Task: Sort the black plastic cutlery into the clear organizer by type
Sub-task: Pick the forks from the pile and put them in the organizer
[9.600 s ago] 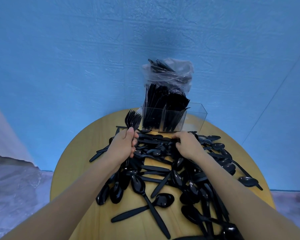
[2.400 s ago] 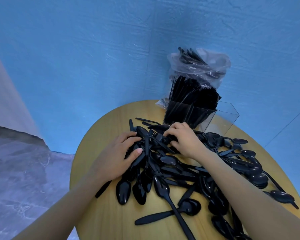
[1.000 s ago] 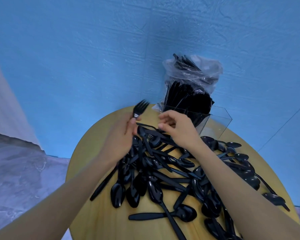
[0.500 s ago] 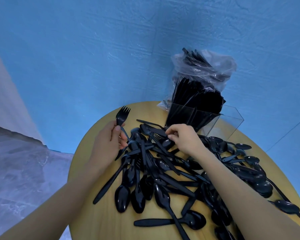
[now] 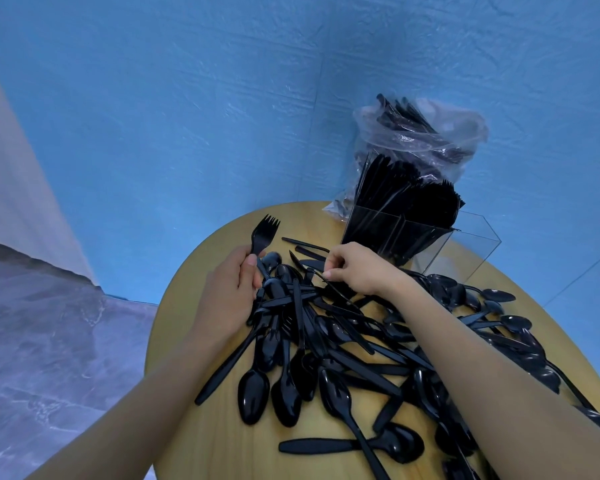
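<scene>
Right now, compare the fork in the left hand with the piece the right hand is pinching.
The fork stands upright above the pile, tines up, gripped in the left hand; the thin piece slants low into the pile, pinched by the right hand. The fork's head shows clearly; the thin piece's type cannot be told. Both are black plastic.

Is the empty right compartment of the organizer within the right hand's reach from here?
Probably yes. The right hand pinches a piece in the pile just in front of the organizer, and nothing stands between it and the open-topped, empty compartment; the cutlery fills the other compartments.
</scene>
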